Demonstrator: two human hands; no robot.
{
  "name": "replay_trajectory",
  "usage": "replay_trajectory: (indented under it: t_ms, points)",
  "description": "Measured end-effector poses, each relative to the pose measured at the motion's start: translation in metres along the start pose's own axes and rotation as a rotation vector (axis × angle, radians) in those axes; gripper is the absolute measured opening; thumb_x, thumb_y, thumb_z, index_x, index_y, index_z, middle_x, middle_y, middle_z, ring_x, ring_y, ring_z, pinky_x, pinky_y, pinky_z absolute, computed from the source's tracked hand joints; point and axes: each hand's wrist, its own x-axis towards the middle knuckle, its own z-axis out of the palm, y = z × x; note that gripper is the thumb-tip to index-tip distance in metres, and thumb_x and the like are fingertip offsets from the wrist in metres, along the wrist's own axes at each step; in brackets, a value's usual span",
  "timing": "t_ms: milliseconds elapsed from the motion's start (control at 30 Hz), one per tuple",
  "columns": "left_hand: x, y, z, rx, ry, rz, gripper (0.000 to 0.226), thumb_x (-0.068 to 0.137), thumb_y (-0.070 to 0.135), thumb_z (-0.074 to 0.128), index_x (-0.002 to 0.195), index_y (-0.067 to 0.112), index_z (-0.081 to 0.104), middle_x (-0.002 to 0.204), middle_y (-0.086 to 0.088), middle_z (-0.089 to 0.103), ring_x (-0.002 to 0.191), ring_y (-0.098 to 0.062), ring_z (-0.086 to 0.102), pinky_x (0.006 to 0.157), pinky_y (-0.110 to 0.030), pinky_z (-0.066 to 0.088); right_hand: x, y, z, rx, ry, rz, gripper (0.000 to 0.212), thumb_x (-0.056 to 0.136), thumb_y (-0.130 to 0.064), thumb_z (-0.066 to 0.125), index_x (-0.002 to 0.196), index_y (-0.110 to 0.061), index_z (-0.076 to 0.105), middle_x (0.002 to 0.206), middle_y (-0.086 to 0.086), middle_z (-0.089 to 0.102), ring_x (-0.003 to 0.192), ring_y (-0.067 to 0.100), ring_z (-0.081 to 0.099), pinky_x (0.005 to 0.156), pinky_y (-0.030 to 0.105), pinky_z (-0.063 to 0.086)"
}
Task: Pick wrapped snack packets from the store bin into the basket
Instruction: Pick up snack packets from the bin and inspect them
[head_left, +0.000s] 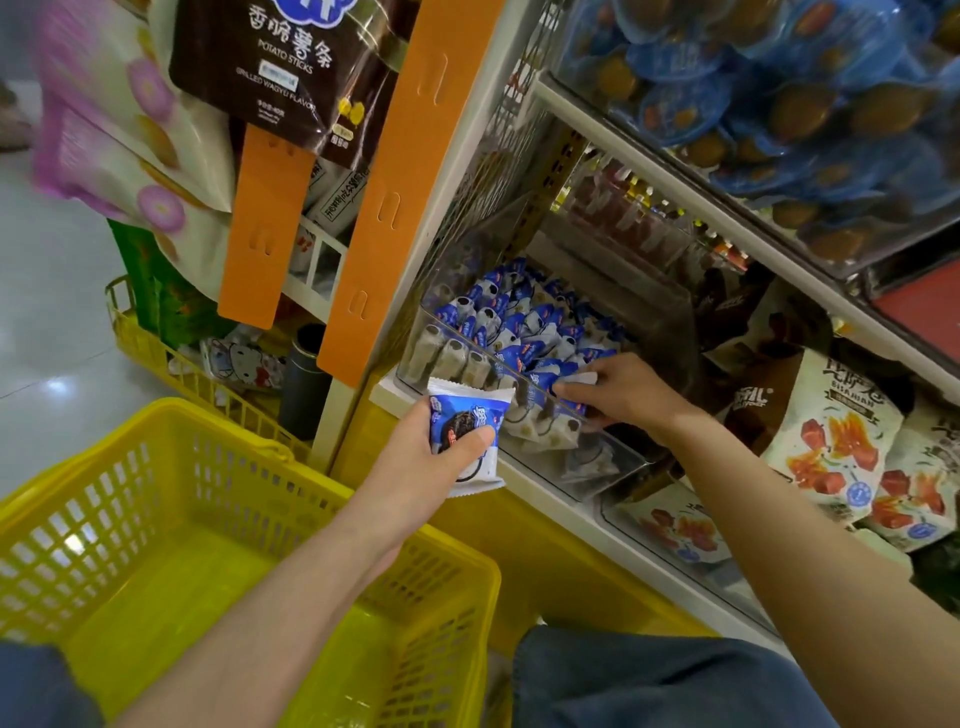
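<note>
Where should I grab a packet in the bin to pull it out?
Pinch the crimped top edge of a packet, coming from above through the open top of the bin. The packets stand packed in tight rows, so only their tops are free, and the clear front wall blocks the front.

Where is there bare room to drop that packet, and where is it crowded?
The basket has a bare yellow floor, ringed by its lattice walls, beside the left hand holding the packet. The clear bin is crammed with packets where the right hand reaches; only its near right corner looks thinner.
</note>
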Motion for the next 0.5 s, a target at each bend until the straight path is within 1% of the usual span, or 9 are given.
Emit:
replay_trajectory:
  t_ms: [67,133,167,233,300,333,400,467,500]
  points:
    - [0.001,0.0,0.0,0.0,-0.006,0.003,0.024,0.088,0.024,0.061,0.111,0.027,0.054,0.1,0.013,0.066,0.079,0.01,0.062,0.056,-0.003,0.045,-0.001,0.001,0.002,0.038,0.01,-0.084,0.027,0.083,-0.022,0.068,0.104,-0.005,0.063,0.106,0.019,0.065,0.083,0.024,0.066,0.066,0.026,0.058]
    - [0.001,-0.002,0.001,-0.004,-0.01,0.0,0.023,0.088,0.024,0.061,0.109,0.027,0.054,0.098,0.014,0.066,0.077,0.012,0.062,0.056,-0.003,0.045,0.001,-0.001,0.003,-0.112,0.001,-0.158,0.033,0.083,-0.026,0.067,0.111,-0.011,0.06,0.114,0.005,0.059,0.081,0.01,0.059,0.054,0.009,0.048]
    - [0.002,-0.002,0.002,-0.004,-0.012,-0.004,0.022,0.088,0.024,0.061,0.108,0.027,0.054,0.097,0.014,0.066,0.076,0.012,0.062,0.055,-0.002,0.044,0.002,-0.003,0.001,-0.194,-0.03,-0.179,0.037,0.084,-0.029,0.067,0.115,-0.012,0.059,0.117,-0.001,0.054,0.08,0.004,0.055,0.052,0.006,0.044]
    - [0.002,-0.003,0.002,-0.007,-0.015,-0.004,0.017,0.088,0.023,0.061,0.102,0.03,0.054,0.095,0.015,0.065,0.074,0.014,0.062,0.055,-0.002,0.044,0.006,-0.005,-0.003,-0.242,-0.122,-0.166,0.042,0.084,-0.032,0.065,0.12,-0.012,0.056,0.119,-0.005,0.049,0.078,0.002,0.054,0.053,0.006,0.045]
    - [0.002,-0.005,0.002,-0.006,-0.016,-0.004,0.016,0.088,0.022,0.061,0.098,0.033,0.054,0.094,0.016,0.066,0.076,0.013,0.062,0.057,-0.003,0.045,0.008,-0.006,-0.005,-0.237,-0.151,-0.167,0.038,0.086,-0.036,0.062,0.114,-0.012,0.059,0.115,-0.003,0.054,0.08,0.006,0.059,0.058,0.012,0.05]
    - [0.003,-0.005,0.001,-0.006,-0.015,-0.007,0.016,0.088,0.022,0.061,0.099,0.032,0.054,0.095,0.015,0.066,0.077,0.012,0.062,0.058,-0.003,0.045,0.009,-0.006,-0.005,-0.224,-0.129,-0.185,0.033,0.087,-0.037,0.06,0.108,-0.011,0.062,0.109,0.002,0.059,0.079,0.008,0.06,0.056,0.014,0.051]
    - [0.003,-0.006,0.002,-0.007,-0.012,-0.014,0.019,0.088,0.022,0.061,0.104,0.029,0.055,0.097,0.013,0.066,0.077,0.01,0.063,0.057,-0.003,0.045,0.013,-0.003,0.0,-0.177,-0.055,-0.213,0.027,0.089,-0.033,0.058,0.097,-0.009,0.065,0.097,0.008,0.064,0.072,0.007,0.06,0.047,0.011,0.047]
    - [0.003,-0.006,0.003,-0.001,-0.011,-0.022,0.021,0.088,0.021,0.061,0.107,0.027,0.054,0.097,0.012,0.066,0.075,0.011,0.063,0.056,-0.003,0.045,0.016,-0.001,0.006,-0.188,-0.024,-0.199,0.024,0.09,-0.029,0.058,0.089,-0.005,0.063,0.082,0.007,0.062,0.064,0.006,0.057,0.042,0.009,0.042]
    - [0.004,-0.007,0.004,0.003,-0.011,-0.026,0.021,0.088,0.021,0.061,0.106,0.027,0.053,0.097,0.012,0.066,0.075,0.01,0.063,0.055,-0.003,0.045,0.019,0.0,0.009,-0.212,-0.028,-0.182,0.024,0.09,-0.027,0.057,0.086,-0.004,0.061,0.076,0.007,0.059,0.063,0.007,0.055,0.042,0.011,0.042]
